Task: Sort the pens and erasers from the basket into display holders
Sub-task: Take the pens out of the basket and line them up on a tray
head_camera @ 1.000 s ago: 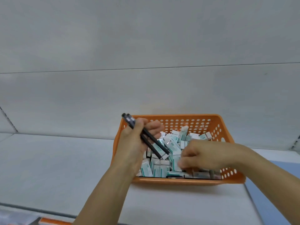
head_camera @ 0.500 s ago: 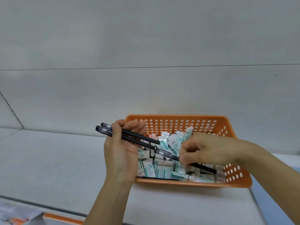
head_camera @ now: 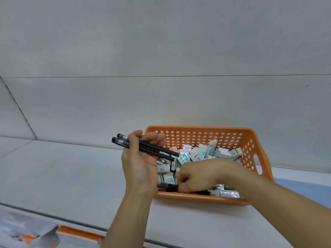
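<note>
An orange perforated basket stands on a white shelf, filled with several small white-and-teal erasers. My left hand holds two black pens over the basket's left end, caps pointing left. My right hand reaches down into the basket's near side and grips black pens lying along the front wall. Part of those pens is hidden under my fingers.
The white shelf surface stretches to the left of the basket, with a white back wall behind. An orange-edged item and papers lie below the shelf's front edge at lower left. A blue surface shows at the right.
My right hand has dropped from the basket's middle to its near edge and now grips pens there. My left hand still holds its two pens, shifted slightly right.
</note>
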Demonstrator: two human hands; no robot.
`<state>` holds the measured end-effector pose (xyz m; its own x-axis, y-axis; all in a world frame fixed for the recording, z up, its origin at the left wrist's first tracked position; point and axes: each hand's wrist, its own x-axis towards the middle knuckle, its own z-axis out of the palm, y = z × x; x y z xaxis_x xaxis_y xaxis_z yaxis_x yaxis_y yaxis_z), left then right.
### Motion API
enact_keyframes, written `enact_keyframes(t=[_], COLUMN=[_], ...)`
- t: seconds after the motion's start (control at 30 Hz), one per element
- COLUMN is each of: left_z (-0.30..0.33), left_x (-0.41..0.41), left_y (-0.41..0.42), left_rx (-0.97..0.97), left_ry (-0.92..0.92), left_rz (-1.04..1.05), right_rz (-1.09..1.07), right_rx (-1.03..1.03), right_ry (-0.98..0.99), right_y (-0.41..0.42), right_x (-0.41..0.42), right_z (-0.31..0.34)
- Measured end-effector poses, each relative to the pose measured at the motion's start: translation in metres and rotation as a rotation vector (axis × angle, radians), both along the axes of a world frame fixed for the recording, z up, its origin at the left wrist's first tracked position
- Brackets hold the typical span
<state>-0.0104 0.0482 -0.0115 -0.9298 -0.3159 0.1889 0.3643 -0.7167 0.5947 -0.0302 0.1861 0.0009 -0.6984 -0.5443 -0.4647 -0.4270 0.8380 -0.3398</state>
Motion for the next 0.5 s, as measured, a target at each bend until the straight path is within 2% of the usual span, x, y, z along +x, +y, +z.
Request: enact_keyframes(t=[0.07, 0.13, 0.23, 0.3, 0.33, 0.4, 0.5], left_z=[0.0, 0.001, 0.003, 0.004, 0.005, 0.007, 0.011], left_x=[0.0, -0.002, -0.005, -0.004, -0.003, 0.002, 0.008], left_y=[-0.002, -0.004, -0.004, 0.005, 0.011, 0.022, 0.027], left_rx=[0.038, 0.089, 0.121, 0.012, -0.078, -0.228, -0.253], left_ry=[-0.02, -0.053, -0.12, -0.163, -0.172, -0.151, -0.085], left_rz=[-0.011, -0.03, -0.105, -0.212, -0.273, -0.391, -0.521], right_rz=[-0.047, -0.199, -0.483, -0.592, -0.597, -0.549, -0.563], right_rx=[-0.023, -0.128, -0.537, -0.879, -0.983, -1.003, -0.964], right_ry=[0.01, 0.026, 0.179, 0.254, 0.251, 0.256, 0.252], right_y=[0.007, 0.019, 0.035, 0.034, 0.029, 0.02, 0.018], right_x=[0.003, 0.006, 0.013, 0.023, 0.029, 0.038, 0.045], right_z=[0.0, 0.003, 0.011, 0.019, 0.022, 0.024, 0.023])
